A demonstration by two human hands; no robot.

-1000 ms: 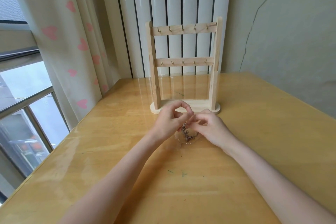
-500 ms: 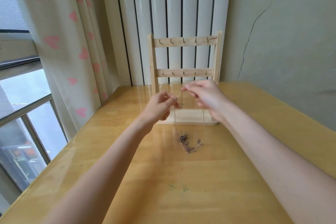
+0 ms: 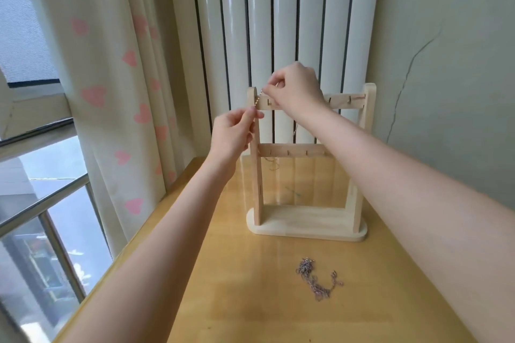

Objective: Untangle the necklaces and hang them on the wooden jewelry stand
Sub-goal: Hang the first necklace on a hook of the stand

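The wooden jewelry stand point(image 3: 306, 221) stands upright on the table, with two crossbars of small hooks. A thin gold necklace point(image 3: 258, 99) is stretched between my hands at the left end of the top bar. My right hand point(image 3: 296, 88) pinches its upper end in front of the top bar's hooks. Lower and to the left, my left hand point(image 3: 234, 133) pinches the chain in front of the left post. The necklace's loop hangs down behind the lower bar point(image 3: 274, 164). A tangle of darker chain point(image 3: 317, 280) lies on the table in front of the stand.
The yellow wooden table point(image 3: 250, 301) reaches to a white radiator point(image 3: 278, 22) behind the stand. A heart-print curtain point(image 3: 111, 78) and a window point(image 3: 41, 217) are at the left. A cracked wall point(image 3: 446, 78) is at the right.
Both hands rose from the tangle on the table up to the stand's top bar, lifting one gold necklace free. The darker chains stayed on the table.
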